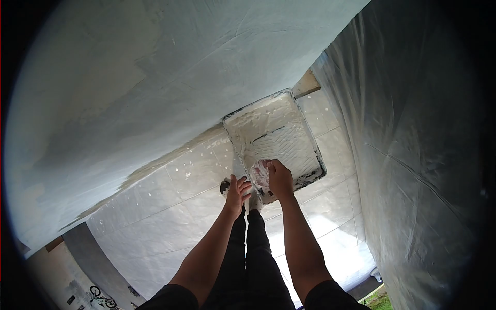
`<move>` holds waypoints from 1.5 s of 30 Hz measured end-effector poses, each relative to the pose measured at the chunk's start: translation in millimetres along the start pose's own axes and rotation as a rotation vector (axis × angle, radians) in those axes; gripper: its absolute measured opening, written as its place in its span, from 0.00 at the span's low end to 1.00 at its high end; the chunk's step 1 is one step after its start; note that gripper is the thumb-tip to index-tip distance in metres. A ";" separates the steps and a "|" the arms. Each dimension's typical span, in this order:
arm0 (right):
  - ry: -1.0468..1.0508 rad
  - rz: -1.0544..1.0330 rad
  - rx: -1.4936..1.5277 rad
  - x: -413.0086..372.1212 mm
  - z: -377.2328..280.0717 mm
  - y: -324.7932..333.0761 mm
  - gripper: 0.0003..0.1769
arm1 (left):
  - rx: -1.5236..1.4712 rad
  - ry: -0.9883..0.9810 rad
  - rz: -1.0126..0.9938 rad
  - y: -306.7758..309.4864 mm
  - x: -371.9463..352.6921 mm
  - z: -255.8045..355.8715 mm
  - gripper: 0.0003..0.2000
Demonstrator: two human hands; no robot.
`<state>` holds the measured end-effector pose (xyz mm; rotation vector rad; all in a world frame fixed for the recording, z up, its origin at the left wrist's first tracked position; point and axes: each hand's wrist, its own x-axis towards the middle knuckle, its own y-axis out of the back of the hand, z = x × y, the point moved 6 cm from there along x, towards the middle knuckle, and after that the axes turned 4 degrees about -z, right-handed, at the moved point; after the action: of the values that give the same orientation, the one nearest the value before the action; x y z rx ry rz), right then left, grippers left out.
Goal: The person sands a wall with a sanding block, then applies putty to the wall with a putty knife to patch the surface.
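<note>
The wide wall [155,77] at the upper left carries an uneven coat: a paler patch with a ragged border lies beside greyer areas, so the finish is not uniform. Whether the grey parts are a fresh layer or bare base, I cannot tell.

The paint tray [320,146], just right of centre against the foot of the wall, is far from used up: thick off-white paint [263,116] lies across its upper part, and a thinner smear covers the ribbed slope. Its dark rim is caked with paint, and the floor sheeting [175,206] is speckled, which suggests that work is well under way. No roller or brush is in sight.

The right hand [280,178] is closed on crumpled, whitish, see-through film [260,174] over the tray's near left corner. The left hand [237,195], just beside it, is open with fingers apart, seemingly empty. Clear plastic [403,155] hangs down the right side, masking off that edge.
</note>
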<state>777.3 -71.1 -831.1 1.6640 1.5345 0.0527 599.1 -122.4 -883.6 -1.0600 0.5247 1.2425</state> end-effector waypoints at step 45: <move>-0.361 -0.434 0.290 37.6 8.3 -8.2 0.32 | -0.002 0.015 -0.022 1.1 -5.6 4.3 0.54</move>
<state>784.6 -45.2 -859.8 1.4163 1.6341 -0.6912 595.5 -121.5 -877.5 -1.0748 0.5226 1.2166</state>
